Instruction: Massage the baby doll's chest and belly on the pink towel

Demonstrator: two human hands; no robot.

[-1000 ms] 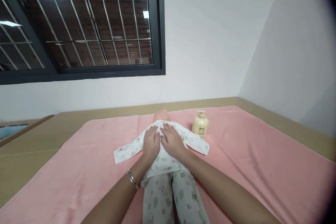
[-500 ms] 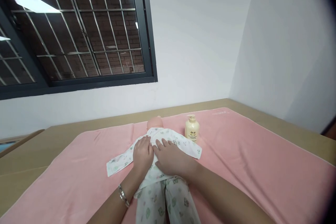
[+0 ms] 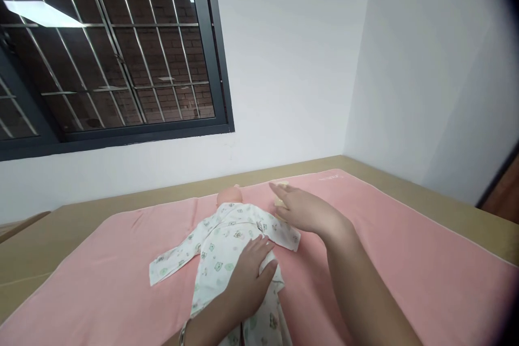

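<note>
A baby doll [image 3: 229, 195] in a white printed outfit [image 3: 221, 240] lies on its back on a pink towel [image 3: 385, 259]. My left hand [image 3: 249, 275] rests flat on the doll's belly with fingers apart. Beyond the doll's far sleeve, my right hand [image 3: 304, 208] is stretched out, fingers spread, at a cream pump bottle [image 3: 280, 193]. The hand hides most of the bottle; only its top and a sliver of its side show. I cannot tell whether the fingers touch it.
The towel covers a tan bed surface [image 3: 81, 216] set into a corner of white walls. A barred dark window [image 3: 101, 48] is at upper left. A brown door edge [image 3: 505, 194] shows at the far right.
My right hand left the doll's chest and reached right to the pump bottle. My left hand slid down from chest to belly. The view panned right.
</note>
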